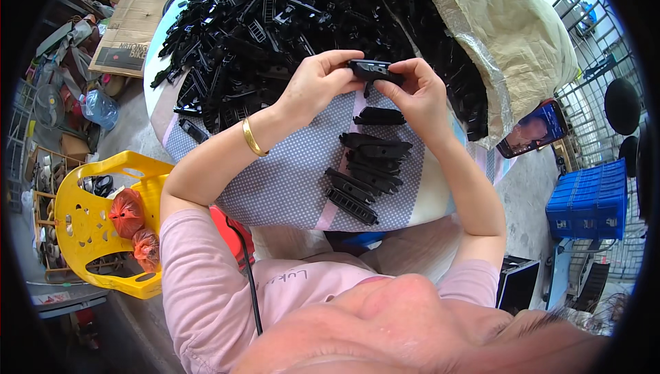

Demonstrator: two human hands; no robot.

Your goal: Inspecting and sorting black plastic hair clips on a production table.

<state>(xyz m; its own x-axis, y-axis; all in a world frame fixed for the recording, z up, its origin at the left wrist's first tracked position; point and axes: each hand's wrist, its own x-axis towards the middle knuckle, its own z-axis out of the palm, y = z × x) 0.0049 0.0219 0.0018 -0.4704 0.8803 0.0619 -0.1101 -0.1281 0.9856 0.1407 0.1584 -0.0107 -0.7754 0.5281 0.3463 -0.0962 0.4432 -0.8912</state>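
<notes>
Pinching black plastic part (370, 69) | left hand (313, 85) fingers closed on it | right hand (419, 92) likewise

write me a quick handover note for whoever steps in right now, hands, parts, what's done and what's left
Left hand and right hand: both pinch one small black plastic part between the fingers, held above the table.
Parts: a big heap of loose black plastic pieces covers the far half of the round table with the dotted grey cloth. A short row of black plastic pieces lies set apart on the cloth, below the hands.
Done: that small row, judging by how it lies.
Left: the heap, by far the larger share.
A phone rests at the table's right edge.
</notes>
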